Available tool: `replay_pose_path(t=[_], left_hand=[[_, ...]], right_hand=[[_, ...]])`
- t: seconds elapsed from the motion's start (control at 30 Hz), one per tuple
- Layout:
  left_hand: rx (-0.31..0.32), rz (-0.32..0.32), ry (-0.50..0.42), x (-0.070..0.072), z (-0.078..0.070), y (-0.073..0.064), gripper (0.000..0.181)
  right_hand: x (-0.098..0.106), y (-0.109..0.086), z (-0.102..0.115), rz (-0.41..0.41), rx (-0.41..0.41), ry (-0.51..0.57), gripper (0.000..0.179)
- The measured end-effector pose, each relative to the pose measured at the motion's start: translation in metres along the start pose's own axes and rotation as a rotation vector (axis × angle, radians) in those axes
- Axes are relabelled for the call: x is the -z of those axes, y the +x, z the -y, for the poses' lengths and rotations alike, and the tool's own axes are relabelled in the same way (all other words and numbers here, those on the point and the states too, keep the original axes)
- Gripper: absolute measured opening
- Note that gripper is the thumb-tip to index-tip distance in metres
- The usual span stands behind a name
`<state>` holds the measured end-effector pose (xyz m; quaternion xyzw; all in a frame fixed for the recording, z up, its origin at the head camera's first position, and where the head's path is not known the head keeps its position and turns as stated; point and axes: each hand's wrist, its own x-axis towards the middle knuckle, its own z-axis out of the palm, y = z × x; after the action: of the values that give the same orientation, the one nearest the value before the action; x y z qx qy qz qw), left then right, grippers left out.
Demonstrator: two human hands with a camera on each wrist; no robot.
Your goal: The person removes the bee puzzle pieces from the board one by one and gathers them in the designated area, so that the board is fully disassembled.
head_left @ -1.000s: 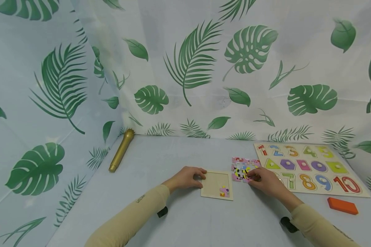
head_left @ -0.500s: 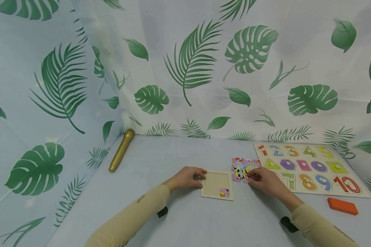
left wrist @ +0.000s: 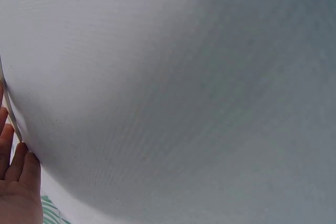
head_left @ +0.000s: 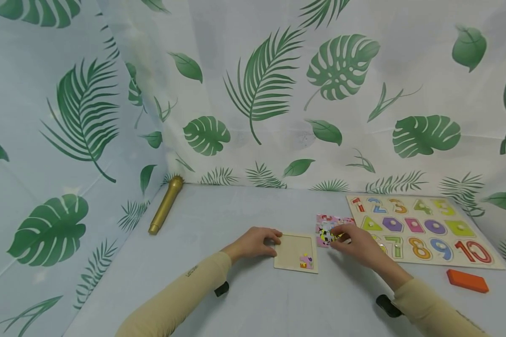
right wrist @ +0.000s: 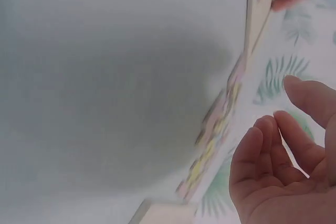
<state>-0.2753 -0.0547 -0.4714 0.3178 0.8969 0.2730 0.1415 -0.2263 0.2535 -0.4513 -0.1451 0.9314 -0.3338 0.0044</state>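
Observation:
A small wooden puzzle tray [head_left: 293, 245] lies on the table with one pink piece [head_left: 306, 261] set in its near right corner. My left hand [head_left: 255, 242] rests on the tray's left edge, fingers fairly straight in the left wrist view [left wrist: 16, 182]. Just right of the tray lies a heap of colourful puzzle pieces [head_left: 326, 224]. My right hand [head_left: 358, 245] hovers at the heap's near right side, fingertips over the pieces. In the right wrist view its fingers [right wrist: 262, 145] hang loosely curled with nothing between them, beside the blurred pieces [right wrist: 215, 129].
A number-and-shape peg board [head_left: 421, 224] lies at the right, close behind my right hand. An orange block [head_left: 467, 281] sits near the front right. A gold cylinder [head_left: 165, 204] lies at the back left. Leaf-print cloth walls close off the light table [head_left: 236, 206].
My right hand has shifted slightly left and up over the heap of pieces. The left hand and the tray have stayed still.

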Motion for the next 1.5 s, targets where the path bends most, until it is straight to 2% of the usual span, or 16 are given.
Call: replay_pose_path(t=[0.33,0.5,0.67,1.1,1.33,1.5], left_hand=[[-0.012,0.002,-0.002,0.001,0.000,-0.001,0.032],[-0.029,0.004,0.013,0.001,0.001,0.000,0.032],[-0.033,0.004,0.015,0.000,0.001,0.001,0.032],[0.001,0.012,0.015,-0.001,0.000,0.002,0.032],[-0.019,0.004,0.018,0.000,0.001,0.001,0.032],[-0.031,-0.003,0.012,0.000,0.001,0.001,0.032]], right_hand=[[-0.026,-0.002,0.024,0.077,0.096,0.055,0.037],[-0.039,-0.001,0.031,0.123,0.091,0.079,0.035],[-0.048,-0.002,0.035,0.154,0.052,0.068,0.034],[-0.053,-0.004,0.038,0.154,0.078,0.037,0.028],[-0.054,-0.004,0.039,0.176,0.036,0.052,0.024],[-0.054,-0.005,0.040,0.174,0.050,0.035,0.024]])
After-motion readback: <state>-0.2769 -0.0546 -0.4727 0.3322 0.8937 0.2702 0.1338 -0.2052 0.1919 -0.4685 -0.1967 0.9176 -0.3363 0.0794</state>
